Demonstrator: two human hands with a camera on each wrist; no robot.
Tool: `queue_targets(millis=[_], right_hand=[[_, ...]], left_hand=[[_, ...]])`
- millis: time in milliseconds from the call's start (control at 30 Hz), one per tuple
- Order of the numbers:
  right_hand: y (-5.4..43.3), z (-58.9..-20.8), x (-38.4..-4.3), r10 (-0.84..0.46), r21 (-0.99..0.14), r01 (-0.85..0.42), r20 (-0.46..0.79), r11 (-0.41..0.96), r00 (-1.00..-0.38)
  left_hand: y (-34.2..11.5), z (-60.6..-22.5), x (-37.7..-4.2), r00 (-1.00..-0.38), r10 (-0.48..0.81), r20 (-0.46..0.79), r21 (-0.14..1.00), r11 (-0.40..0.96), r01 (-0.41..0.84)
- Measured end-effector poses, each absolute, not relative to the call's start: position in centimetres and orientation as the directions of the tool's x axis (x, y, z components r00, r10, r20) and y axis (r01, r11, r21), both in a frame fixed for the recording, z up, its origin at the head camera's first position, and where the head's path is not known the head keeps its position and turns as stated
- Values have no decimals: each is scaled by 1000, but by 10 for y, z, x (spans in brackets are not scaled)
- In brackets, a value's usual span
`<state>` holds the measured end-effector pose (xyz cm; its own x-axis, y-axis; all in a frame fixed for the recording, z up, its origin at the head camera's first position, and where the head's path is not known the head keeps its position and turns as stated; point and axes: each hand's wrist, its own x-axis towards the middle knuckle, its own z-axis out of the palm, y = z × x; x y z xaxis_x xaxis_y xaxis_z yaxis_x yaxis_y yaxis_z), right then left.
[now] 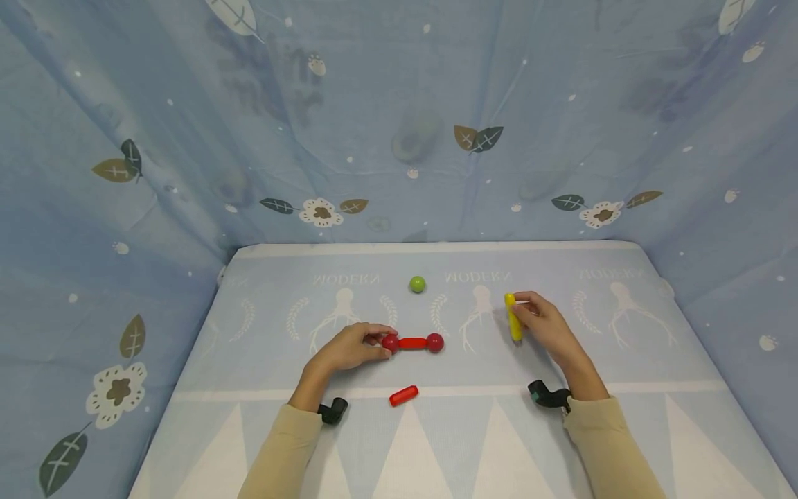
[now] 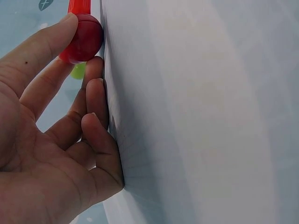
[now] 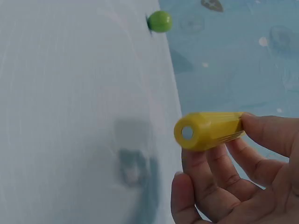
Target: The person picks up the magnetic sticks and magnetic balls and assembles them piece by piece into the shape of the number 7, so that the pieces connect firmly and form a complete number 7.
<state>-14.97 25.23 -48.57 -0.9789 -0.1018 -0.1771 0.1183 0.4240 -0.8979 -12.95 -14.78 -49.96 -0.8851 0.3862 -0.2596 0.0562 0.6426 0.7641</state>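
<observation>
My left hand [image 1: 354,346] pinches a dark red ball [image 2: 87,39] between thumb and fingers. That ball sits at the left end of a red rod [image 1: 412,343], and a second dark red ball [image 1: 435,342] is at the rod's right end. In the left wrist view the lower fingers rest against the table. Over to the right, my right hand [image 1: 544,321] pinches a yellow rod [image 3: 212,129] near one end. A pale round disc shows in the rod's facing end in the right wrist view.
A loose red rod [image 1: 404,396] lies nearer the front on the patterned tablecloth [image 1: 262,430]. Toward the back stands a green ball [image 1: 417,284]. Blue patterned curtains [image 1: 399,187] hang behind and at both sides. Black wrist mounts [image 1: 548,396] stick out by the sleeves.
</observation>
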Motion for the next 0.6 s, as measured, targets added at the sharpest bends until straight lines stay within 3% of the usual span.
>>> queue_targets(millis=[367,600], right_hand=[[231,-491,-136,-133,-963,178,-207,203,-969],[212,-498,-126,-185,-968,199,-226,152,-956]], left_hand=[[-148,-499,-129,-884,387,-261,765,641,55],[-148,-498,-128,-884,385,-265,766,641,50]])
